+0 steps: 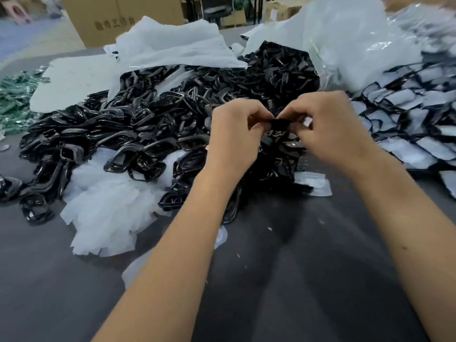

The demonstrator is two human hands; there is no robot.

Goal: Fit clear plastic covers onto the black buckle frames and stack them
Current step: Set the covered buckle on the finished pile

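1. My left hand (234, 134) and right hand (328, 129) both pinch one black buckle frame (280, 124), held above the loose frame pile (148, 124) on the tabletop (283, 267).
2. I judge the frame light and stiff, so I'd pinch it at the ends.
3. A clear cover (307, 121) seems to show by my right fingers, but blur hides it; it is likely thin and slippery.
4. Finished pieces (414, 119) lie to the right.

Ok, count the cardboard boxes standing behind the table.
3 can be made out: a large cardboard box with printed characters at upper left, and two smaller boxes further back near the top centre. More may be hidden behind the plastic bags.
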